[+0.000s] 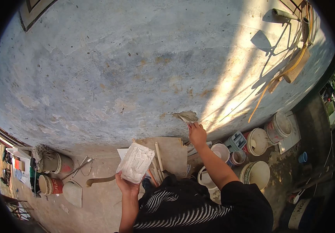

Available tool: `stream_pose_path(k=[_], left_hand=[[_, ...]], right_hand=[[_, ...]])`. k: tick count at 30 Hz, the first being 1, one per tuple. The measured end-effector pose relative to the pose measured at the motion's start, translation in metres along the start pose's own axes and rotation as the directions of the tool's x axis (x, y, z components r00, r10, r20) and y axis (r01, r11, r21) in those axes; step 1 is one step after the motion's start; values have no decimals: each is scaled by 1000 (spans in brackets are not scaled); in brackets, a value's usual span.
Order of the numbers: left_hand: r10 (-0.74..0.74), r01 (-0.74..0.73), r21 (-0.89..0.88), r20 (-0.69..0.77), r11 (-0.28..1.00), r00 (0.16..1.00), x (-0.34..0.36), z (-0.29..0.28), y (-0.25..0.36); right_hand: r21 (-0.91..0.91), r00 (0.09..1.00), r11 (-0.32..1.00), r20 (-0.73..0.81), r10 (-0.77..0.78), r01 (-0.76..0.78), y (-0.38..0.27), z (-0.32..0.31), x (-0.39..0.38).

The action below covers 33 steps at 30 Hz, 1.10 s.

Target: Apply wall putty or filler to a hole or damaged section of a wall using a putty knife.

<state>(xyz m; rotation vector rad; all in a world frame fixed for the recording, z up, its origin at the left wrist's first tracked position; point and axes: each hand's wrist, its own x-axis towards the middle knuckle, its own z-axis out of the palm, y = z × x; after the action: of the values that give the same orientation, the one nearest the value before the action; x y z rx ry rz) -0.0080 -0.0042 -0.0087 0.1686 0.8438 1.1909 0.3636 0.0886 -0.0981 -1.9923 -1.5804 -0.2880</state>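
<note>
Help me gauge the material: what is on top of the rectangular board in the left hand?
White, ridged paste-like material covers the board; the face beneath is hidden, as is the underside against the left hand.

Roughly rectangular board [137, 162], smeared with thick white paste, ridged and uneven across the top, held near its lower edge in the left hand [128, 186], corners slightly skewed. Small flat scraper [184, 117], greyish, gripped in the right hand [197, 134], blade slanting up and leftward at the blue-grey wall [136, 77], over a bare brownish patch [193, 115]; exact contact unclear.
</note>
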Motion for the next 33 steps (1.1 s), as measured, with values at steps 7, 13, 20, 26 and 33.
stream_pose_path(k=[7, 13, 20, 26, 33], left_hand=[[0, 0, 4, -4, 1000, 1000, 1, 0, 4], [3, -4, 18, 15, 1000, 1000, 6, 1, 6], [-52, 52, 32, -12, 998, 999, 12, 5, 3], [-78, 76, 47, 50, 996, 996, 23, 13, -6], [-92, 90, 31, 60, 995, 994, 23, 11, -7]], right_hand=[[61, 1000, 998, 16, -22, 21, -9, 15, -8], [44, 999, 999, 20, -32, 31, -10, -1, 0], [105, 999, 995, 46, -6, 1, 4, -2, 22], [80, 982, 996, 181, -44, 30, 25, -3, 56], [-64, 956, 974, 218, -197, 215, 30, -11, 68]])
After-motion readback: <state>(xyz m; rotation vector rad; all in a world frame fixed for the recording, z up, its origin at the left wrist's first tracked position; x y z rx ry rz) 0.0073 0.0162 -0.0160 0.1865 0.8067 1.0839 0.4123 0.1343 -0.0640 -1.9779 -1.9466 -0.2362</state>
